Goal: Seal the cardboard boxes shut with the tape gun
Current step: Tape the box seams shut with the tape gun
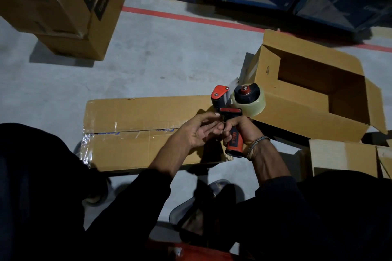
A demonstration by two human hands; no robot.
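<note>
My right hand (237, 131) clamps the tape gun (231, 116) upright by its handle; my left hand (201, 131), fingers loose, seems to be fishing for the tape end, taped box (137, 131) waiting below

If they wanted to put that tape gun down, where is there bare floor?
Bare concrete floor lies beyond the taped box, bordered by the stacked boxes and the red line. It is crowded by the open box and around both hands.
</note>
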